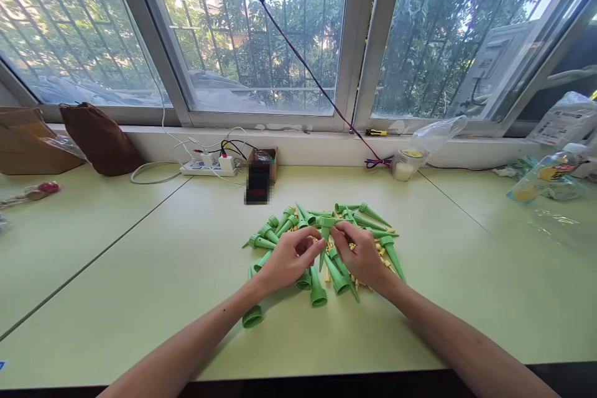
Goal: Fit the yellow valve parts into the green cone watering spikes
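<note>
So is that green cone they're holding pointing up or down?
Down. The green cone hangs upright with its wide end pinched between the left hand and right hand, its tip aimed at the pile of cones.

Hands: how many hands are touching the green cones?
2. The left hand and the right hand meet over the pile of green cones, both pinching one green cone.
</note>
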